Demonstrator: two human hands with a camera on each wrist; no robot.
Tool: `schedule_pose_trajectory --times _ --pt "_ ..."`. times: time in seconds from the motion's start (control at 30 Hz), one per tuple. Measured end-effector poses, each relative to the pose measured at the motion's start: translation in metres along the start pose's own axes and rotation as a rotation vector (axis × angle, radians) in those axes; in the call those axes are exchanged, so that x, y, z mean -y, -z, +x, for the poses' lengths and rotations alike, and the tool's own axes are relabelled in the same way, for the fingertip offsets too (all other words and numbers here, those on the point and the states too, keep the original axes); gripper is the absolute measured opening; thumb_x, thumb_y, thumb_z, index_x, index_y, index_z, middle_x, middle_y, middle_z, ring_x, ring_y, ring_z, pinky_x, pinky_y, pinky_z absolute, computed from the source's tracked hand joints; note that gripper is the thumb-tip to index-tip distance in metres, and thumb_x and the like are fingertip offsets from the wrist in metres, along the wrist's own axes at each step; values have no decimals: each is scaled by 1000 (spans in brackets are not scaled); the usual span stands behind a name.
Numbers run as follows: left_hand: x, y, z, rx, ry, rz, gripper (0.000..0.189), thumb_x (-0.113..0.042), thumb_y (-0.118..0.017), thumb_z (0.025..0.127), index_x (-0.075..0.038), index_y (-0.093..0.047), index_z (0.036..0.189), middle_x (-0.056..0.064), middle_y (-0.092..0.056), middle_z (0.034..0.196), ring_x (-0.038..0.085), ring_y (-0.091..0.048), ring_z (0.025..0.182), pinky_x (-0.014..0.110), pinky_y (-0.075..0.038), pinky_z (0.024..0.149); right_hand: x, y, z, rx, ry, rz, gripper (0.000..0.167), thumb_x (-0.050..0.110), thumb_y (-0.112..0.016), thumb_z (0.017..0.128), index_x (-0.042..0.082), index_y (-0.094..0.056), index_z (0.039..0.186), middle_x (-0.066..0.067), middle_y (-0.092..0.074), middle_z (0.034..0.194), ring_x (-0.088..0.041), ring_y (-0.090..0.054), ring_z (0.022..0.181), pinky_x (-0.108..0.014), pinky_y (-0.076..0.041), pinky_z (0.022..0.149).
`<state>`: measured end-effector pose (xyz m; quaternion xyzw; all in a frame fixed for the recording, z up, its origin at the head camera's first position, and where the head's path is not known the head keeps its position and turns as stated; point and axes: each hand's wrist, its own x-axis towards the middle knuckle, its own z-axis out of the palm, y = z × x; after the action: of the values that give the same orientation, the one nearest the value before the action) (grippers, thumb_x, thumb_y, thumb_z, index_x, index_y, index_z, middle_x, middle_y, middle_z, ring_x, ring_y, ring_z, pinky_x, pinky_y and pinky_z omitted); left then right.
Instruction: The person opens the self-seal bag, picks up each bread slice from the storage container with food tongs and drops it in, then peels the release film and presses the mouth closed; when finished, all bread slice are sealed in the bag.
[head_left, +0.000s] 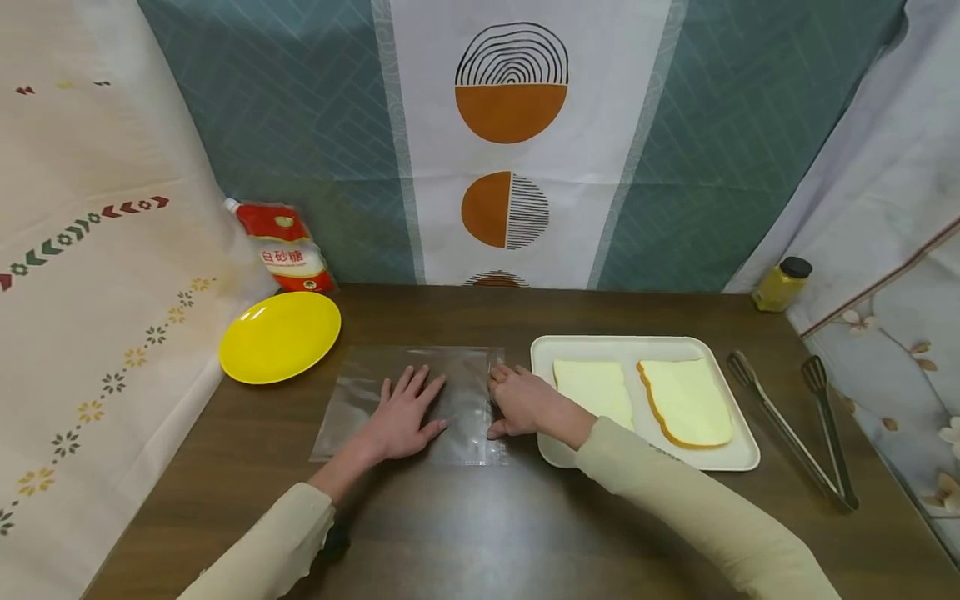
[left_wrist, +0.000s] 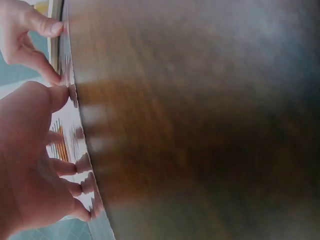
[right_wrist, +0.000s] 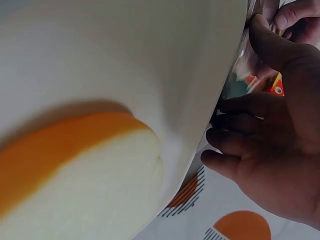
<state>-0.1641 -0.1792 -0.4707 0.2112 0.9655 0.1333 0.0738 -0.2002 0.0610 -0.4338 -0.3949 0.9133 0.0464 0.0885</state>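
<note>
A clear plastic bag [head_left: 463, 437] lies flat on the dark wooden table, its sealed strip along the right edge. My left hand [head_left: 400, 421] rests on the bag's middle with its fingers spread. At the strip is my right hand [head_left: 522, 403], its fingertips and thumb set apart and touching the bag's right edge. In the right wrist view the thumb and fingers of the right hand [right_wrist: 275, 130] reach down beside the tray rim. The left wrist view shows the fingertips of the left hand [left_wrist: 37, 165] against the glossy plastic.
Right of the bag, a white tray [head_left: 648, 461] holds two bread slices [head_left: 686, 402]. Metal tongs [head_left: 787, 433] lie beyond it, with a yellow jar [head_left: 782, 285] behind. A yellow plate [head_left: 281, 337] and a red sugar pouch [head_left: 285, 246] stand at the back left.
</note>
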Motion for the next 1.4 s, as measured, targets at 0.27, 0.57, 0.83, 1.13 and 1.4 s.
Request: schedule_pose_trajectory --times 0.27,0.57,0.83,1.13,1.4 --pt "0 -1 0 31 22 0 61 -44 -52 103 -19 -36 157 24 -14 163 47 -6 148 75 -8 108 1 1 4 59 -34 -22 86 60 -71 85 -4 -52 141 -21 -45 149 -34 -39 140 -48 -32 113" --pt "-2 -7 3 -76 23 24 49 -35 -56 102 -18 -51 148 29 -29 156 52 -18 144 78 -16 104 2 1 3 47 -25 -46 87 61 -71 84 -4 -53 140 -20 -47 147 -32 -40 140 -50 -33 112" --pt "-3 -10 1 -135 20 -14 51 -34 -62 99 -16 -55 145 30 -30 155 54 -17 143 81 -10 102 3 -3 2 38 -34 -42 87 60 -73 83 -4 -54 139 -18 -49 147 -30 -41 139 -49 -34 111" --pt "-1 -9 2 -113 17 -66 48 -32 -58 101 -16 -53 147 24 -32 157 53 -19 143 83 -9 100 3 -3 4 45 -36 -47 87 61 -73 83 -3 -54 139 -18 -49 147 -29 -41 139 -48 -34 112" --pt "0 -8 6 -218 -18 -55 38 -23 -68 96 -12 -66 133 25 -48 146 55 -34 136 84 -18 95 2 -3 4 56 -47 -55 89 61 -72 84 -3 -51 142 -19 -46 149 -30 -40 140 -48 -33 112"
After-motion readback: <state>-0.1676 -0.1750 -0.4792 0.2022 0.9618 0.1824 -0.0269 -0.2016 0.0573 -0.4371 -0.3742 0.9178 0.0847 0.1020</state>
